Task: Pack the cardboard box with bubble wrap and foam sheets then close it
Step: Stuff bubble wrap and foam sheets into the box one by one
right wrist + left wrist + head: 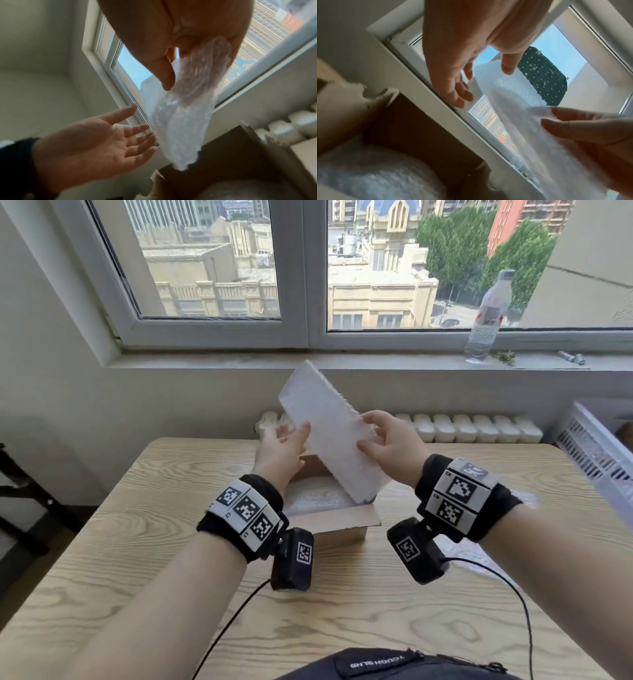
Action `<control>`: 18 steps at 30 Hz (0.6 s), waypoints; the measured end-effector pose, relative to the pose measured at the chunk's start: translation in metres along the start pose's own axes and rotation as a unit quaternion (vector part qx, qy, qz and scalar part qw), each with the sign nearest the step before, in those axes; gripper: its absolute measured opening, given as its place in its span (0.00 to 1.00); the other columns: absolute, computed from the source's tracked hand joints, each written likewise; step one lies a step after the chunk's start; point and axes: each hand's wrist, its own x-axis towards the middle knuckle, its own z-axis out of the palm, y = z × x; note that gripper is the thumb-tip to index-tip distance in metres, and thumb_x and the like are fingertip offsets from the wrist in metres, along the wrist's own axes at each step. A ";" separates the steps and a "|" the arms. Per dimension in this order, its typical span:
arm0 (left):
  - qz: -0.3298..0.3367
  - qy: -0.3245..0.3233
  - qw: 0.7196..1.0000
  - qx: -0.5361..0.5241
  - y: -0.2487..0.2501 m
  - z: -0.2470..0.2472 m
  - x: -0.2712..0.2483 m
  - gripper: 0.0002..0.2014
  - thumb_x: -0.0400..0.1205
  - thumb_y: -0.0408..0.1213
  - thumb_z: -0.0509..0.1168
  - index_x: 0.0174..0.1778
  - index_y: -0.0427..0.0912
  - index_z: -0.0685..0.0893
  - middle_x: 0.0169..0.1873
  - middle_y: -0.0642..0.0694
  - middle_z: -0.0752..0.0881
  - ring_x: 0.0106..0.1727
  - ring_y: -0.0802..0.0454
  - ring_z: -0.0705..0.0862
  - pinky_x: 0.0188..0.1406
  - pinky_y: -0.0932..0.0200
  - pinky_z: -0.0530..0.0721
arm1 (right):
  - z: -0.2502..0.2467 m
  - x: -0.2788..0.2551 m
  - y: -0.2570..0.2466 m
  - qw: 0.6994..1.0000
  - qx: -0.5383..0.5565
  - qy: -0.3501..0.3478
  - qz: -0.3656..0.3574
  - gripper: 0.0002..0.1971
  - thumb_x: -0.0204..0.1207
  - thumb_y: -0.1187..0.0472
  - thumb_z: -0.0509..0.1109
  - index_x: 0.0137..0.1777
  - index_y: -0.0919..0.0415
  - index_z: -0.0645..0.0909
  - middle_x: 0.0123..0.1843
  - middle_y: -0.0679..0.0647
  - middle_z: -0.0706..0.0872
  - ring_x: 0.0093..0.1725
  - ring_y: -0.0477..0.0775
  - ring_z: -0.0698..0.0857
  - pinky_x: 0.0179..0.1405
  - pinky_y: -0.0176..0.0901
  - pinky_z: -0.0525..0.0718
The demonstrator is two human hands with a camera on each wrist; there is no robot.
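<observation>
Head view: the right hand (390,446) pinches a bubble wrap sheet (329,433) above the box (342,525); the left hand (281,450), fingers relaxed, touches its nine-o'clock edge. Held one-sided, the limp sheet could catch the box's three-o'clock wall and bunch.

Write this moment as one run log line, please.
right hand: grips bubble wrap | left hand: open beside it | box: open, padded
</observation>
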 end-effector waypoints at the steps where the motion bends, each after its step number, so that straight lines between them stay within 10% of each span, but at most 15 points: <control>1: 0.030 0.045 0.996 0.072 -0.002 -0.005 0.004 0.30 0.79 0.48 0.67 0.75 0.41 0.66 0.68 0.41 0.75 0.57 0.50 0.79 0.64 0.54 0.77 | 0.000 0.001 0.000 0.999 -0.040 -0.010 -0.004 0.18 0.79 0.64 0.65 0.70 0.57 0.75 0.57 0.55 0.84 0.60 0.57 0.81 0.57 0.41 0.75; 7: 0.209 0.090 0.916 0.330 -0.025 -0.024 -0.008 0.36 0.77 0.43 0.70 0.78 0.45 0.59 0.76 0.41 0.60 0.76 0.45 0.61 0.76 0.56 0.60 | 0.013 0.012 0.008 0.950 -0.255 -0.178 -0.033 0.21 0.81 0.68 0.59 0.70 0.47 0.76 0.65 0.50 0.84 0.61 0.50 0.82 0.54 0.40 0.78; 12: 0.159 -0.046 0.813 0.559 -0.039 -0.033 0.001 0.32 0.77 0.58 0.64 0.76 0.54 0.66 0.66 0.54 0.81 0.73 0.51 0.72 0.74 0.44 0.60 | 0.034 0.029 0.007 0.921 -0.287 -0.263 -0.024 0.20 0.81 0.67 0.61 0.72 0.53 0.74 0.71 0.52 0.80 0.70 0.54 0.78 0.63 0.42 0.75; 18: 0.149 -0.052 0.740 0.653 -0.049 -0.024 0.029 0.15 0.84 0.47 0.54 0.64 0.50 0.78 0.60 0.47 0.85 0.62 0.45 0.82 0.63 0.48 0.75 | 0.063 0.046 0.008 0.911 -0.351 -0.210 -0.046 0.23 0.78 0.70 0.59 0.70 0.52 0.73 0.66 0.55 0.82 0.68 0.59 0.78 0.69 0.49 0.70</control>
